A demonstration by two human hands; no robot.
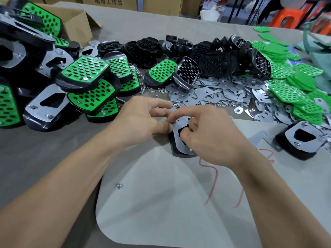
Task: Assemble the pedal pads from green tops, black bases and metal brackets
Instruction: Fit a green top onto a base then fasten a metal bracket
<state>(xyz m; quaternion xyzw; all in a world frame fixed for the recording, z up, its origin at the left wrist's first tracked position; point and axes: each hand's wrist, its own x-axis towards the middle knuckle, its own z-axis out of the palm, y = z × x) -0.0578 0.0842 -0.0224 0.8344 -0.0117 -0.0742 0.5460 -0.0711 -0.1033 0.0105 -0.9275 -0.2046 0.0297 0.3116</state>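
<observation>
A pedal pad lies face down at the table's middle, its metal bracket on top of the black base. My left hand pinches the bracket's upper left corner by a small nut or screw. My right hand rests on the bracket's right side, index finger stretched toward the same corner, thumb curled at the bracket's cut-out. Loose metal brackets lie just behind. Black bases are piled further back, green tops at the right.
Finished green-and-black pads are heaped at the left beside a cardboard box. Another face-down pad sits at the right. A lone nut lies on the pale sheet in front. Small nuts are scattered near the brackets.
</observation>
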